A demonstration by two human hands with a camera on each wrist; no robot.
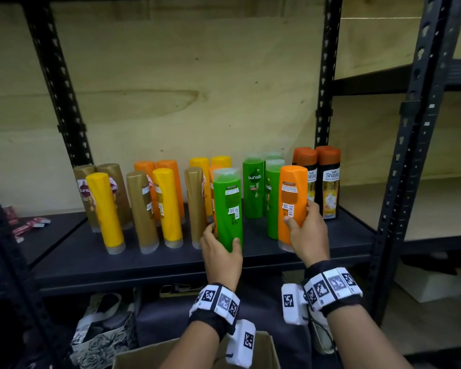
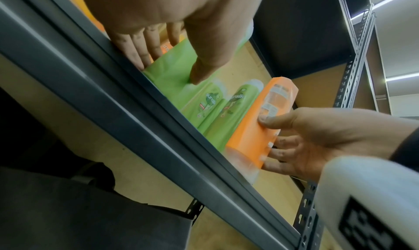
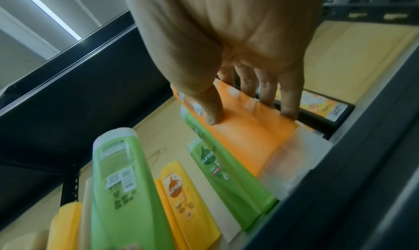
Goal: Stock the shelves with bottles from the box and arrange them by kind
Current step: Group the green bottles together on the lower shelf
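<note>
My left hand (image 1: 220,242) grips a green bottle (image 1: 228,206) low down, thumb on its right side, near the front of the dark shelf (image 1: 171,259). My right hand (image 1: 305,225) holds an orange bottle (image 1: 292,201) standing on its clear cap at the shelf's front right. The left wrist view shows my left hand (image 2: 181,60) on the green bottle (image 2: 172,71) and the right thumb on the orange bottle (image 2: 260,121). The right wrist view has my right hand (image 3: 247,108) round the orange bottle (image 3: 247,137) and the green bottle (image 3: 122,191) at lower left.
Gold, yellow and orange bottles (image 1: 141,203) stand mixed on the shelf's left half. Green bottles (image 1: 253,187) and two dark Shayla bottles (image 1: 328,182) stand behind my hands. A cardboard box (image 1: 261,350) sits below. Black uprights (image 1: 399,169) frame the bay.
</note>
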